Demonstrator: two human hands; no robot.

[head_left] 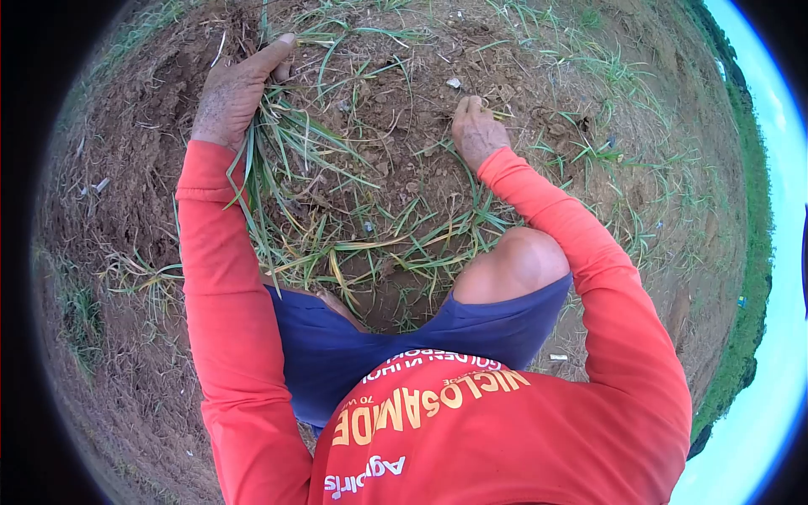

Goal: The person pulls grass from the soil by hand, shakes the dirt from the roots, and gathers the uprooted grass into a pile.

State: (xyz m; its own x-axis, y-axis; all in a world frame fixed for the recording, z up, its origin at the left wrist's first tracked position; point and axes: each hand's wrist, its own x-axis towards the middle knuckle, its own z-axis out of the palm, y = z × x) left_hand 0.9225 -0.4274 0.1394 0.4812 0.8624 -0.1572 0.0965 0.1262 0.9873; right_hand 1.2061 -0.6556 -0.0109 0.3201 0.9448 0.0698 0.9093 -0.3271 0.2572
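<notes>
My left hand (227, 99) is closed around a bunch of long green grass (278, 143), whose blades hang below the palm towards my forearm. Its thumb points right, and roots or dry stems show dark by the fingers. Lower down to the right, my right hand (478, 133) is at the soil with its fingers curled together. A thin yellowish blade shows beside its knuckles; what the fingertips grip is hidden. Between the hands lies brown soil (404, 143) with scattered grass blades.
More grass (404, 244) grows in front of my bent knee (526, 261). Tufts (619, 76) stand at the upper right. A small white piece (454, 83) lies beyond my right hand, another pale scrap (558, 357) beside my right thigh. Green vegetation (753, 210) borders the field.
</notes>
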